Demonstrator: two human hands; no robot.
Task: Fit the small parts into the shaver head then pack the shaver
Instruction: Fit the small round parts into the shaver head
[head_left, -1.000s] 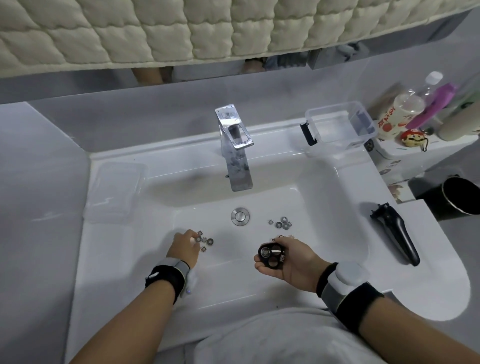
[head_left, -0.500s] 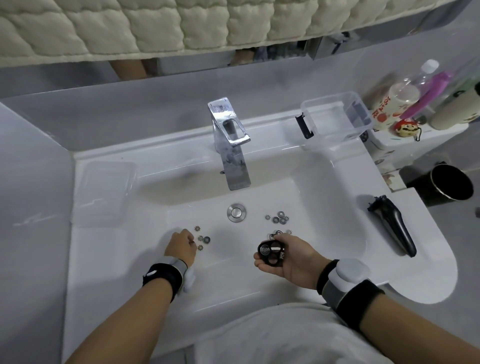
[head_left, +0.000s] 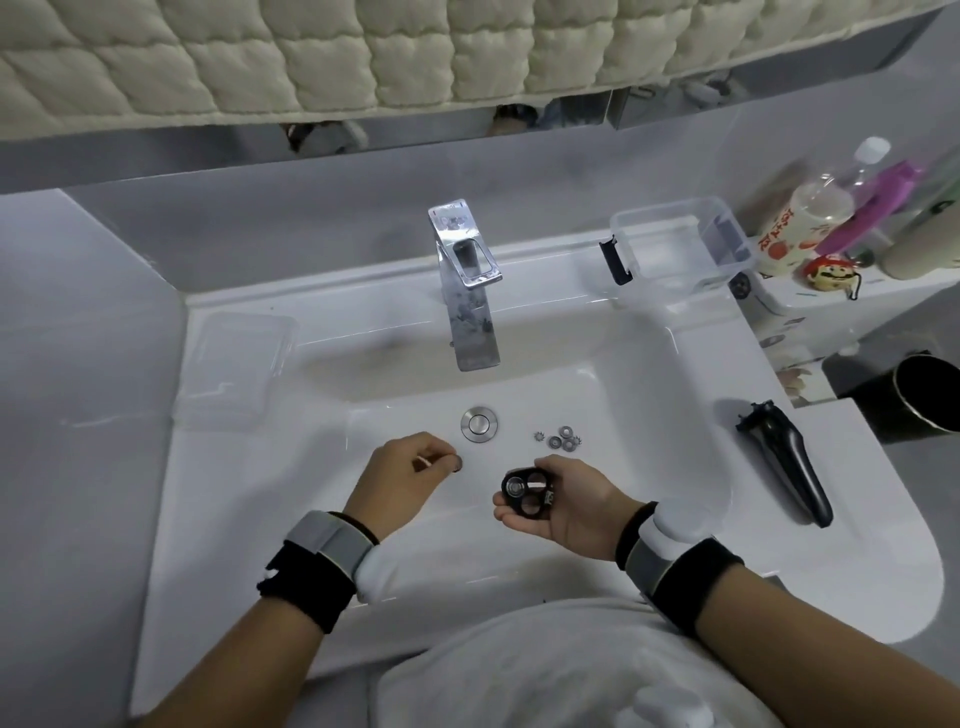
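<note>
1. Nearest the viewer, a person in a pale shirt stood at a white sink (head_left: 249, 519), both forearms reaching over the basin, each wrist wrapped in a black and grey band.
2. The right hand (head_left: 569, 506) was cupped palm-up, its grip curled round the black shaver head (head_left: 524, 492), which showed three round openings facing up; one opening held a silvery part.
3. The left hand (head_left: 410, 465) hovered low over the basin with its fingers curled, its grip pinching a small dark round part (head_left: 457, 463) at the fingertips.
4. Just beyond the right hand, a cluster of small parts (head_left: 560, 439), toothed discs and rings, lay on the basin floor, near the round metal drain plug (head_left: 479, 424).
5. To the right, the black shaver body (head_left: 784, 460) lay flat on the sink's rim surface, well apart from both hands.
6. Further back, a chrome tap (head_left: 467, 291) rose at the centre of the basin's rear edge.
7. A clear lid (head_left: 231, 371) rested on the rear left of the rim; a clear plastic box (head_left: 680, 244) with black clips sat at the rear right.
8. Furthest right stood bottles (head_left: 800, 228) and a small toy figure (head_left: 831, 273).
</note>
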